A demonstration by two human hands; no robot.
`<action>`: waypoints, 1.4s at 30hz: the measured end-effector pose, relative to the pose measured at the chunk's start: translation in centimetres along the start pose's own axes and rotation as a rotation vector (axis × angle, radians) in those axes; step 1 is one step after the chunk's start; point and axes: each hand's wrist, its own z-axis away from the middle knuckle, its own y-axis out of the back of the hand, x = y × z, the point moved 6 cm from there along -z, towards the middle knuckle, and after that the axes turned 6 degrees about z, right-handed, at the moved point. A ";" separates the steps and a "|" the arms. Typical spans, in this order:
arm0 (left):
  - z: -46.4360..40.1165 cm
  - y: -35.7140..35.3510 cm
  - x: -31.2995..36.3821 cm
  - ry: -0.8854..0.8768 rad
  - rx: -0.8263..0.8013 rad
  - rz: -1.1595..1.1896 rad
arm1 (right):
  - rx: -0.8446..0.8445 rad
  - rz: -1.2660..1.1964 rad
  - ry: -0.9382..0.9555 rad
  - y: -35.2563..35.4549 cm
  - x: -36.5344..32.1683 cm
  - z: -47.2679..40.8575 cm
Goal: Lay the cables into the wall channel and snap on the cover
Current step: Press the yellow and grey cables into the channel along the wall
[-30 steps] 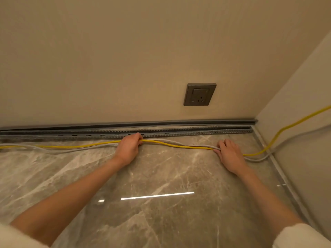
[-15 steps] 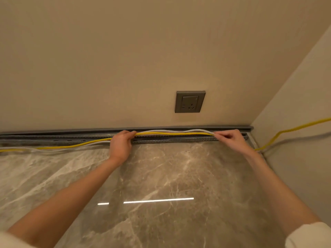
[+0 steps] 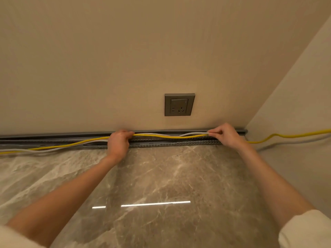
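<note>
A long grey wall channel point(image 3: 53, 137) runs along the foot of the wall, and its slotted cover strip point(image 3: 170, 143) lies on the floor in front of it. A yellow cable point(image 3: 170, 136) and a white cable point(image 3: 193, 133) stretch between my hands, held against the channel's open slot. My left hand point(image 3: 119, 142) grips both cables near the middle of the channel. My right hand point(image 3: 224, 134) pinches them near the channel's right end. Left of my left hand the cables sag down onto the floor; on the right they trail off along the side wall.
A grey power socket point(image 3: 179, 104) sits on the wall just above the channel, between my hands. The side wall point(image 3: 295, 104) meets the back wall at the right, close to my right hand. The floor point(image 3: 161, 176) is glossy marble tile.
Both hands have lifted the cables from the floor up to the channel and now hold them at its slot. The right hand moved up and to the right towards the corner.
</note>
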 end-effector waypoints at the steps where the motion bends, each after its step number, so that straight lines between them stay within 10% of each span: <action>1: 0.1 -0.1 0.0 -0.005 -0.015 -0.012 | -0.010 0.003 0.002 0.0 0.0 -0.1; 19: 2.1 -0.2 0.3 -0.080 -0.145 -0.161 | -0.111 0.083 -0.053 -0.9 0.2 0.1; 42: 3.7 -1.8 -0.2 -0.329 -0.106 -0.200 | 0.149 0.267 -0.470 0.4 -1.4 1.4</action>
